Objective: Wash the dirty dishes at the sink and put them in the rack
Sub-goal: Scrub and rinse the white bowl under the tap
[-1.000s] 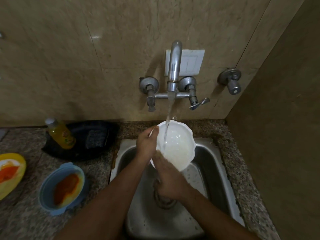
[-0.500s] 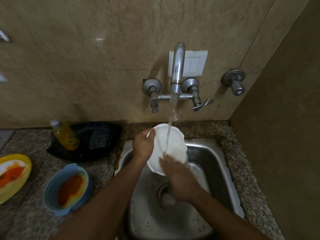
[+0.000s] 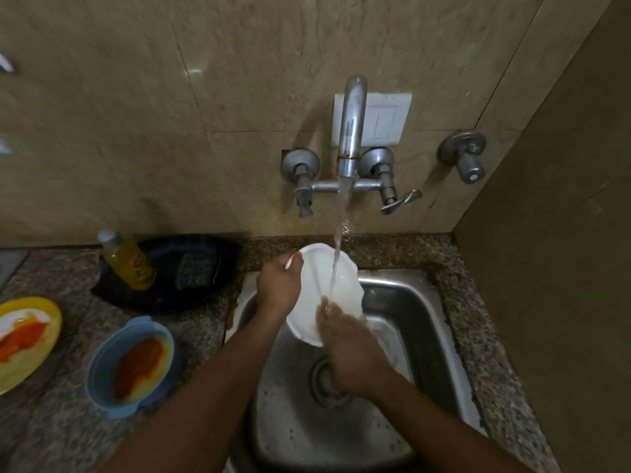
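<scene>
**White plate tilted under the tap, both hands on it**

The white plate (image 3: 324, 295) is held over the steel sink (image 3: 426, 322), tipped up on edge so its face turns toward the right hand and the running water (image 3: 341, 227) from the tap (image 3: 351, 131) strikes that face. Its long line runs from the far rim near the wall down to the near rim above the drain. The left hand (image 3: 278, 290) grips the plate's left rim, fingers curled round behind it and thumb at the top edge. The right hand (image 3: 345, 339) lies against the lower part of the face, just below where the stream lands; its fingers look pressed together and flat on the surface, though blur leaves this uncertain.

I judge the rinse to be under way, with the right hand nearer the wet face for rubbing. No rack shows in view.

To the left, on the counter, wait 2 dirty pieces: a blue bowl (image 3: 131, 367) and a yellow plate (image 3: 27, 339), both smeared orange. A yellow bottle (image 3: 128, 261) carries a label, too blurred to read.
</scene>
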Available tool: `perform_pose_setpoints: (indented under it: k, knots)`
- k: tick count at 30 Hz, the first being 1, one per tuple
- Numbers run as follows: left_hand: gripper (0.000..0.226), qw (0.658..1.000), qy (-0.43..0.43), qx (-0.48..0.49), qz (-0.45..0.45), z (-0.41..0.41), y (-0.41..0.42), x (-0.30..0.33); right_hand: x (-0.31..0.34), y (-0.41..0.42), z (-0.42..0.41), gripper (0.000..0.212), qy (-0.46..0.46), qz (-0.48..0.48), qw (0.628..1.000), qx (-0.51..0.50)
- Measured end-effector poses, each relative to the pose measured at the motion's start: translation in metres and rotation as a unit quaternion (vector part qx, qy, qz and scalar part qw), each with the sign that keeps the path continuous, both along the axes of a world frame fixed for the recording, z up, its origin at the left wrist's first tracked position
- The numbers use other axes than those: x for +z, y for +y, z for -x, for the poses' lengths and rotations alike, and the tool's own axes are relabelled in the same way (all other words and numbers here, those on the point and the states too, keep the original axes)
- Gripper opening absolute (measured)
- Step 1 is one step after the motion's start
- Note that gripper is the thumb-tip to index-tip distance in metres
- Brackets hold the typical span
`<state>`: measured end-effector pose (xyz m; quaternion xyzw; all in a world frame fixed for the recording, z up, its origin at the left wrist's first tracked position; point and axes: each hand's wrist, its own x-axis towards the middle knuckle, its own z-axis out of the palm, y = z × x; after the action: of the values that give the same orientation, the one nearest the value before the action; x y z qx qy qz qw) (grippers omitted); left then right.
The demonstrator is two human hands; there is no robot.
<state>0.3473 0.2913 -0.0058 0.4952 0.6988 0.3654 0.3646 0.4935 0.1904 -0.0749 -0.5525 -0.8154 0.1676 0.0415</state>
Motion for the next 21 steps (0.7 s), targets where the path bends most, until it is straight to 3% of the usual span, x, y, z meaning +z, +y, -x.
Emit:
perform_pose_setpoints:
  k: [5, 9, 12, 16, 18, 21]
  knots:
    - [0.030, 1.000, -0.006, 0.011, -0.013, 0.004, -0.003, 0.000, 0.002, 0.001, -0.010, 0.102, 0.019, -0.019, 1.000, -0.002]
    - [0.030, 0.999, 0.028, -0.004, -0.030, 0.000, -0.002, 0.006, 0.001, -0.005, 0.005, 0.110, 0.012, -0.005, 1.000, 0.020]
    - [0.030, 0.999, 0.017, 0.005, -0.029, 0.002, -0.004, 0.009, 0.003, -0.003, -0.005, 0.087, 0.019, -0.039, 0.999, -0.003]
    - [0.032, 0.999, 0.026, -0.006, -0.026, 0.000, -0.004, 0.007, 0.006, -0.009, 0.005, 0.099, 0.030, 0.015, 0.999, 0.007]
    - [0.032, 1.000, 0.022, -0.010, -0.013, 0.004, -0.004, 0.003, 0.005, -0.011, -0.002, 0.092, 0.039, 0.024, 0.999, 0.024]
    - [0.033, 1.000, 0.022, -0.009, 0.010, 0.005, -0.006, 0.000, 0.005, 0.009, -0.017, 0.076, 0.000, -0.011, 0.998, -0.059]
